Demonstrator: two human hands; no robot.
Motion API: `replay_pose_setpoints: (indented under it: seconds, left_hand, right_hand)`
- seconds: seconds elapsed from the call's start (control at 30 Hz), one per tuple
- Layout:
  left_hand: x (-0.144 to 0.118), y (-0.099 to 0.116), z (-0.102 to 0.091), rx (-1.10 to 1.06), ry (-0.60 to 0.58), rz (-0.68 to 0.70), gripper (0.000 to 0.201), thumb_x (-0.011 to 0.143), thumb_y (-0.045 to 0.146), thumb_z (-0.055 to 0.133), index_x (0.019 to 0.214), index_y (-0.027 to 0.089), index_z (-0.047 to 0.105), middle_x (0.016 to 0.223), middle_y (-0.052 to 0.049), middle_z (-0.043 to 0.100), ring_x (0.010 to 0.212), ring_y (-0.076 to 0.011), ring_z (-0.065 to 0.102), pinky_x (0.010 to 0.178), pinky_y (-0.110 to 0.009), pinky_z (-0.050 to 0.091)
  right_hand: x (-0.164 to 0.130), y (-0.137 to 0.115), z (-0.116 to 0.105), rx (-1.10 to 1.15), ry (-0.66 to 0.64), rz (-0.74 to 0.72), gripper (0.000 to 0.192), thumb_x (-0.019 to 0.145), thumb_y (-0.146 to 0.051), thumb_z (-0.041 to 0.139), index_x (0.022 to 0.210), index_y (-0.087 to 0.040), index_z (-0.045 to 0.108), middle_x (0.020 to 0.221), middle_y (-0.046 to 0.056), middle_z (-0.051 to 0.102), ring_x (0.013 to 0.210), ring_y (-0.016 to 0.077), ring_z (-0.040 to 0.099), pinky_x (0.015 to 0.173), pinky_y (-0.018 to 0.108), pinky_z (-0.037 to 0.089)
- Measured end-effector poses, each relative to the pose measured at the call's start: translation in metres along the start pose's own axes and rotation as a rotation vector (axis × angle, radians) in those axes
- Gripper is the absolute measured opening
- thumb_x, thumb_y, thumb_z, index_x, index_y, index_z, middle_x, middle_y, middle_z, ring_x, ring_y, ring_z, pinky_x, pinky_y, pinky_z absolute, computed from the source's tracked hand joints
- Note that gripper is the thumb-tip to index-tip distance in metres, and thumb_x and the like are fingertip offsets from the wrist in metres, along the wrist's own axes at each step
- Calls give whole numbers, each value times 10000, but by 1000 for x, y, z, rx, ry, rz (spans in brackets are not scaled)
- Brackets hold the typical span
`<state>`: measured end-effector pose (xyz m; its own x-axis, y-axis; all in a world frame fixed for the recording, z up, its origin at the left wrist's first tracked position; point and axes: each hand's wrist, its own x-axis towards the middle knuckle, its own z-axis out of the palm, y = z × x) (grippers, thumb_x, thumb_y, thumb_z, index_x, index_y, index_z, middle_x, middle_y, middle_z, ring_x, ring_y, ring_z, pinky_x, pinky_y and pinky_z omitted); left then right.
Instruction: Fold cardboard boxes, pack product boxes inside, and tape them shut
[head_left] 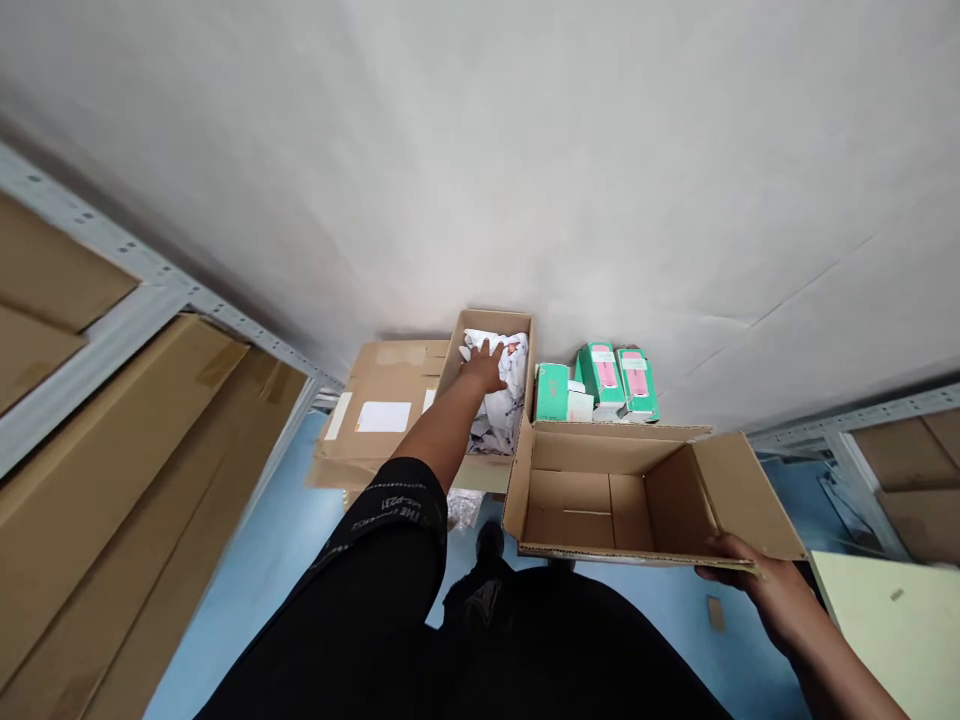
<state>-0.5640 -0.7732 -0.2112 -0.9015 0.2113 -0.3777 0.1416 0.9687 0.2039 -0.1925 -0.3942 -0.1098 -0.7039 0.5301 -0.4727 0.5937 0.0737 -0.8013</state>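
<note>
My left hand (pixel 484 368) reaches into a narrow cardboard box (pixel 459 352) full of crumpled white paper (pixel 504 408). Its fingers are spread over the paper, and I see nothing gripped in them. With my right hand (pixel 757 580) I grip the near right edge of a larger cardboard box (pixel 574 495), fingers closed on the wall and flap. That box has its flaps up and its bare inside bottom shows. Beyond it, against the wall, stand several green-and-white cartons (pixel 600 380), some with pink panels.
A flattened-looking cardboard box (pixel 397 375) with white labels lies to the left of the paper-filled one. Shelving (pixel 150 265) loaded with big cartons (pixel 142 440) lines the left side, and more shelves stand right. A pale green panel (pixel 892 620) juts in at lower right. The floor (pixel 292 520) is blue.
</note>
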Motion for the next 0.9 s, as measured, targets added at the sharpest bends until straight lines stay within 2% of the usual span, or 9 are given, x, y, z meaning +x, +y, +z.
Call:
replay_pose_setpoints:
  seconds: [0.07,0.13,0.27,0.37,0.53,0.67,0.73,0.8,0.9]
  left_hand:
    - [22,-2,9,32,-33,28,1278,728,479,892,1712,330,90,1795,-169,-17,1603,-499,134,1167,-631,395]
    - [38,-4,19,43,-42,92,1209,738,431,889,1699,328,164,1777,-190,109,1550,-495,272,1131,-579,443]
    - [47,-12,27,22,7,234,766,854,239,738,1568,235,460,1516,-225,521,1335,-406,546,1050,-470,486]
    - [41,-22,15,-7,67,281,580,886,201,665,1457,186,565,1364,-210,626,1227,-361,619,1001,-418,493]
    - [14,-42,-24,-76,199,316,390,909,258,650,1292,189,652,1251,-144,707,1159,-303,656,937,-344,496]
    - [-10,-50,-51,-285,277,397,380,929,358,659,1285,224,647,1183,-86,754,1051,-260,693,893,-320,510]
    - [-14,-45,-58,-336,295,442,457,938,382,656,1366,227,614,1261,-96,742,1114,-269,692,944,-331,511]
    - [-9,-34,-60,-309,284,429,564,939,374,659,1466,204,551,1400,-135,683,1269,-299,643,1045,-355,485]
    - [15,-12,-53,-242,180,336,745,923,335,684,1589,152,405,1592,-202,514,1450,-338,516,1154,-388,428]
  right_hand:
    - [-13,0,10,35,-30,97,248,588,-370,820,721,-205,691,727,42,711,719,283,739,653,395,639]
    - [-29,-1,21,54,8,155,291,590,-380,830,757,-189,685,745,47,720,715,286,742,646,391,635]
    - [-61,-7,44,107,192,196,412,533,-394,861,846,-186,693,788,54,735,734,305,742,600,392,637]
    - [-79,-13,59,146,259,209,429,514,-399,866,838,-193,676,769,48,722,733,300,737,588,387,643]
    - [-92,-20,73,170,280,140,371,508,-380,841,756,-209,625,746,28,687,700,261,710,564,364,640]
    - [-93,-18,76,160,281,96,358,511,-354,829,765,-203,627,713,21,668,642,234,682,551,357,633]
    - [-92,-14,76,162,282,86,369,513,-349,825,799,-199,647,723,24,678,633,233,683,553,364,637]
    - [-92,-10,76,153,280,80,355,528,-345,812,813,-196,660,734,32,690,626,232,683,552,363,637]
    - [-93,-8,76,124,281,35,300,557,-331,783,800,-195,672,734,44,698,614,235,682,531,357,628]
